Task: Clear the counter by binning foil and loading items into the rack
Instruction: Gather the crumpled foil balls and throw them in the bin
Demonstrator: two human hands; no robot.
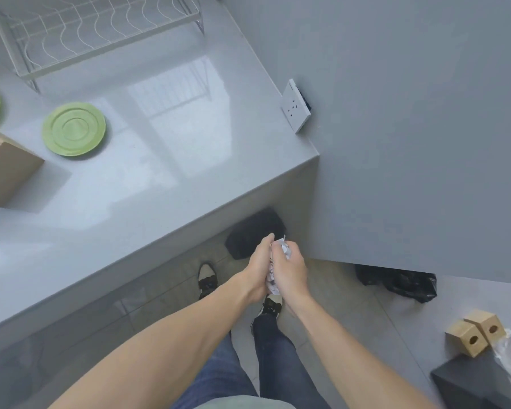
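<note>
Beside grey counter (148, 184), left hand (255, 268) and right hand (289, 268) clasping crumpled foil (284, 250).

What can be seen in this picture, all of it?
rack: one, white wire, back of counter, nothing in it
plates: two, green, on counter, one cut off at left edge
box: one, tan, counter's left edge
counter: one, grey, glossy
socket: one, white, on wall
bin: one, black, on floor below hands
bag: one, black, on floor at right
blocks: two, tan, holed, lower right
foil: one crumpled ball, between both hands
left hand; right hand: pressed round foil above bin
shoes: two, black-and-white
</note>
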